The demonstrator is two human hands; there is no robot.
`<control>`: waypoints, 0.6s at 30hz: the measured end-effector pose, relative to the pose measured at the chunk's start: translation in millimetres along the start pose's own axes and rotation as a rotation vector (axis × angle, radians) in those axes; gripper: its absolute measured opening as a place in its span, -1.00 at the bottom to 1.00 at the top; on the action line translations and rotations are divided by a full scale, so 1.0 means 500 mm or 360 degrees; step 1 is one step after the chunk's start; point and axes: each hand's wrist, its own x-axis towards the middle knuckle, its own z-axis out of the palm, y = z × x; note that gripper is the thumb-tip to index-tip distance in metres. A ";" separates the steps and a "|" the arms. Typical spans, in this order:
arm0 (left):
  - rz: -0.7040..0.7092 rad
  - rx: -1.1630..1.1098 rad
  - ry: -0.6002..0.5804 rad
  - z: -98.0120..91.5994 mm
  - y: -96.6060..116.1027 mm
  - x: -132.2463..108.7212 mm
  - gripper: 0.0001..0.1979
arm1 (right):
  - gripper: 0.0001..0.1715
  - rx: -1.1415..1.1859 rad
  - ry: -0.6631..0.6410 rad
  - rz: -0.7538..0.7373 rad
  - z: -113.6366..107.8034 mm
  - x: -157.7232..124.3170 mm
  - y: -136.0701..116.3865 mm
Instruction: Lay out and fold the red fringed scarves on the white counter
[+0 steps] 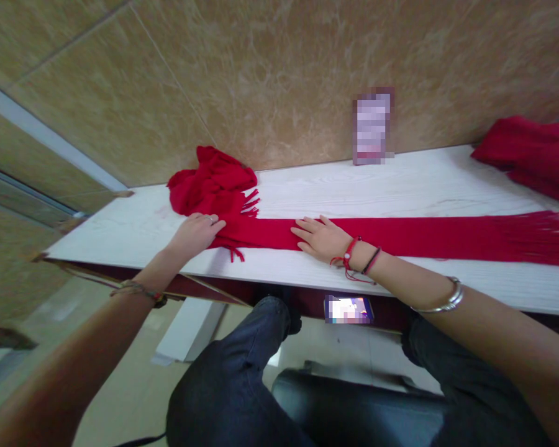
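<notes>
A long red fringed scarf (pixel 419 238) lies stretched along the white tabletop, with its tassels spread out at the right end. My right hand (pixel 323 239) rests flat on the middle of it, fingers spread and palm down. At the scarf's left end, my left hand (pixel 196 236) is closed on the cloth, its fingertips partly hidden. Just behind that hand sits a crumpled heap of red fringed cloth (pixel 212 183). Whether the heap and the flat scarf are one piece, I cannot tell.
Another red cloth bundle (pixel 531 155) lies at the far right of the white table (pixel 279 264). A blurred-out card (pixel 372 127) leans near the tiled wall (pixel 270 74). Below the front edge is a lit phone (pixel 349 309). My legs and a black seat (pixel 354 410) are underneath.
</notes>
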 end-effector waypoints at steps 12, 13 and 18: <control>0.0201 -0.0413 0.0003 -0.041 0.233 0.101 -0.47 | -0.44 -0.0014 -0.0068 0.0067 -0.017 -0.011 0.010; 0.0148 -0.0454 -0.0052 -0.030 0.252 0.106 -0.45 | -0.43 -0.0027 -0.0090 0.0102 -0.020 -0.019 0.015; 0.0065 -0.0479 -0.0092 0.007 0.282 0.110 -0.46 | -0.43 -0.0114 -0.0155 0.0232 -0.035 -0.095 0.075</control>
